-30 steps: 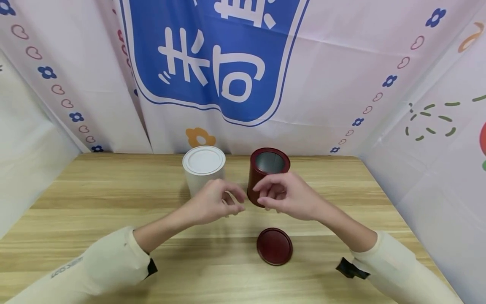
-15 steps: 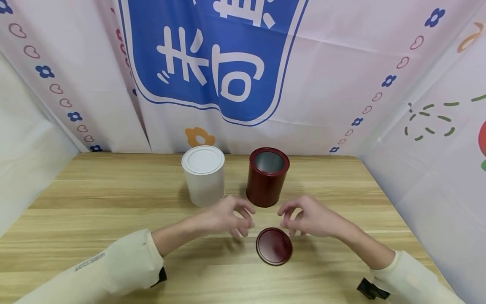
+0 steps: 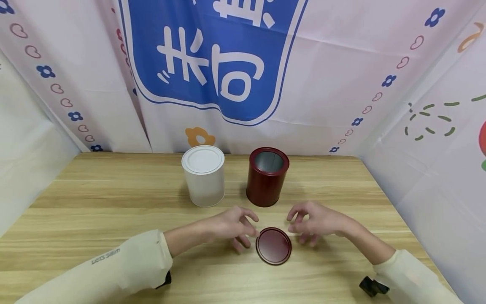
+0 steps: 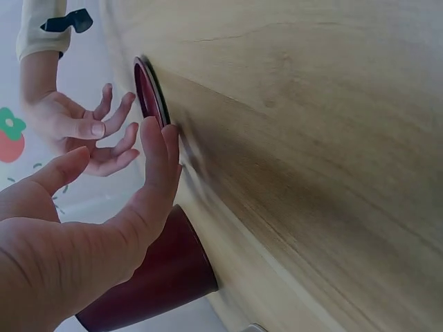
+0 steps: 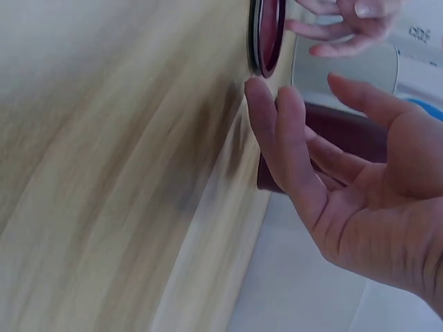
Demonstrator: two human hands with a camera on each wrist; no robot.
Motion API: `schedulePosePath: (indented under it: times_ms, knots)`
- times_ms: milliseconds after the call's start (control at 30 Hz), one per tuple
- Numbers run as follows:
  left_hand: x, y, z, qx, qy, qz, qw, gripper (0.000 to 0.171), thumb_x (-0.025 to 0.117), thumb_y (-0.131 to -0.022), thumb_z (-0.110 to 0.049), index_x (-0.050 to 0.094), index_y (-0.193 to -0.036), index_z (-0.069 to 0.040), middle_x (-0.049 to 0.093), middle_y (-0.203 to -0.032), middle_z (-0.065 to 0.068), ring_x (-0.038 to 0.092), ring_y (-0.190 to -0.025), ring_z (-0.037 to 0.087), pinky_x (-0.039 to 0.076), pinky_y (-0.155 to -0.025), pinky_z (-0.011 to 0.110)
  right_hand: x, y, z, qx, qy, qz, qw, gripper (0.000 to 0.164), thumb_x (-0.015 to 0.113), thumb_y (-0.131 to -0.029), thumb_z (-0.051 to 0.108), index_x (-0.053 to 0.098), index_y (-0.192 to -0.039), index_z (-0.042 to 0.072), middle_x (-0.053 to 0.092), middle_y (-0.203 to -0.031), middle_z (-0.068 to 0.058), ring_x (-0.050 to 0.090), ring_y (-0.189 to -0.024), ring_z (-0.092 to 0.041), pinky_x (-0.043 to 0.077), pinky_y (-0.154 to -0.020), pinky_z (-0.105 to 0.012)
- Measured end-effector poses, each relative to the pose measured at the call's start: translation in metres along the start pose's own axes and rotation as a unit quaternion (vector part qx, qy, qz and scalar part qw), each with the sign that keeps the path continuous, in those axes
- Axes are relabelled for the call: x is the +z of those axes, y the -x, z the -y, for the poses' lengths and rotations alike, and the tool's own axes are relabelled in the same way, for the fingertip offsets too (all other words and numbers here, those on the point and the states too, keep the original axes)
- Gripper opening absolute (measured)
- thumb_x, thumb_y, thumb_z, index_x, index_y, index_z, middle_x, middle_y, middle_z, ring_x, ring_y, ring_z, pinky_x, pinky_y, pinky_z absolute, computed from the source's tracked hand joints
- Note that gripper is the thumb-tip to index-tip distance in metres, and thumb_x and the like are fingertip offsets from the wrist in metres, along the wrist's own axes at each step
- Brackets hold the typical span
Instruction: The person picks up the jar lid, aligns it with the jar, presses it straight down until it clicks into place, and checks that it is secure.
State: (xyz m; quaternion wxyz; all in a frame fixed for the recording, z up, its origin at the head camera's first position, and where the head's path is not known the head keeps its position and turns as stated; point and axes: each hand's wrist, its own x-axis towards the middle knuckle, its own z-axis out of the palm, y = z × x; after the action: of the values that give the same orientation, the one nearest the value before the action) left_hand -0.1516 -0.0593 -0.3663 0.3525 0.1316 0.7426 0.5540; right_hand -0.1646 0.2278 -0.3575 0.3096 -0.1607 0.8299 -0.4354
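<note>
A round dark red lid [image 3: 274, 246] lies flat on the wooden table, between my two hands. My left hand [image 3: 233, 226] is at the lid's left edge, fingers loosely bent and holding nothing. On the other side, my right hand [image 3: 317, 221] hovers close to the lid's right edge, its fingers relaxed and apart. Behind them stands the dark red can [image 3: 265, 185], uncovered, with its grey metal inside showing. In the left wrist view the fingertips overlap the near rim of the lid [image 4: 149, 90]. The right wrist view has fingertips just below the lid [image 5: 268, 34].
A white can [image 3: 205, 185] with its white lid on stands left of the red can. A printed cloth [image 3: 311, 97] hangs along the table's back edge, and pale cloth walls [image 3: 425, 169] close in both sides. The wooden table [image 3: 114, 202] runs out toward me.
Both hands have come down and toward me from beside the cans to either side of the red lid. Cans and lid have stayed in place.
</note>
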Motion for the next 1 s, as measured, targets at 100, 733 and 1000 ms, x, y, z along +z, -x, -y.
schedulePosePath:
  times_ms: [100, 733, 1000]
  knots:
    - [0.000, -0.002, 0.001, 0.001, 0.000, -0.004, 1.0000, 0.047, 0.067, -0.095, -0.004, 0.051, -0.137, 0.009, 0.065, -0.108, 0.016, 0.074, -0.083, 0.030, 0.064, -0.064, 0.040, -0.003, -0.001, -0.003, -0.002, 0.000, 0.005, 1.000, 0.037, 0.072, -0.097, 0.018, 0.060, -0.122, -0.007, 0.063, -0.097, -0.016, 0.074, -0.074, -0.030, 0.063, -0.058, -0.046]
    - [0.005, -0.005, 0.004, -0.025, 0.058, -0.006, 0.9980, 0.047, 0.064, -0.098, -0.004, 0.048, -0.141, 0.007, 0.065, -0.115, 0.019, 0.076, -0.088, 0.037, 0.065, -0.068, 0.041, 0.006, -0.002, -0.007, 0.037, -0.091, 0.020, 0.995, 0.033, 0.069, -0.097, 0.012, 0.061, -0.120, -0.010, 0.069, -0.095, -0.017, 0.076, -0.079, -0.033, 0.065, -0.064, -0.044]
    - [0.007, -0.004, 0.006, -0.015, 0.078, -0.009, 0.9968, 0.047, 0.060, -0.097, -0.005, 0.046, -0.140, 0.008, 0.072, -0.107, 0.022, 0.075, -0.085, 0.036, 0.065, -0.069, 0.041, 0.007, -0.002, -0.007, 0.042, -0.132, 0.020, 0.990, 0.041, 0.067, -0.095, 0.012, 0.057, -0.126, -0.014, 0.072, -0.102, -0.019, 0.076, -0.086, -0.036, 0.065, -0.070, -0.044]
